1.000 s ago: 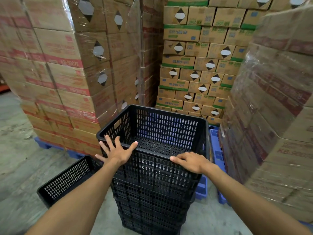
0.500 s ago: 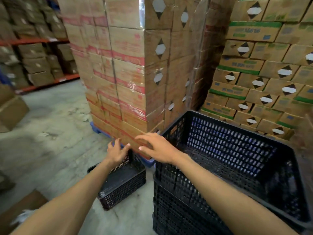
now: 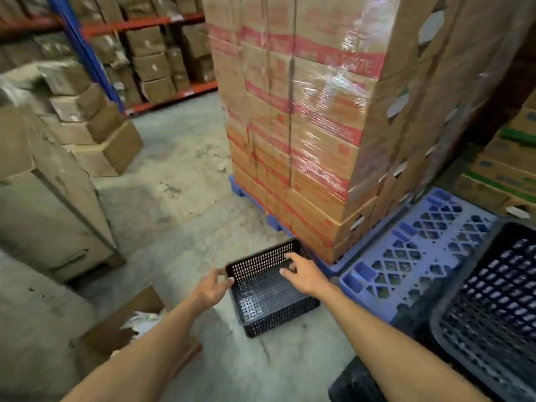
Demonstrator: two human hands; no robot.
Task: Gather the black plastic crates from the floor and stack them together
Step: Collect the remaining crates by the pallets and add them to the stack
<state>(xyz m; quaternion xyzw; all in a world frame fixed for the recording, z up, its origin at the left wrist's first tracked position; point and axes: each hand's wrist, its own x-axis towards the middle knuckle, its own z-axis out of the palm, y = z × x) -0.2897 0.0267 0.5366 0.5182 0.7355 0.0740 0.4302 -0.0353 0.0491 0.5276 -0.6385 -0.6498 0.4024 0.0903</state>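
Small crate (image 3: 269, 288) sits on the floor (image 3: 185, 204) beside the pallet (image 3: 406, 256). Left hand (image 3: 211, 290) at its left rim, right hand (image 3: 304, 275) over it, fingers spread loose, gripping nothing.

Small crate (image 3: 269, 288): black, with a grid of small perforations through walls and base. Large crate (image 3: 493, 303) at right: black, same perforated grid (blue showing through the holes). Pallet (image 3: 412, 256): light blue, moulded in an open diamond lattice. Wrapped cartons (image 3: 304, 117): brown cardboard with red bands and red lettering, under glossy clear film. Cartons at far right (image 3: 504, 169): brown with green stripes. Rack (image 3: 150, 24): orange beams, blue upright. Floor (image 3: 179, 198): grey concrete, mottled and stained
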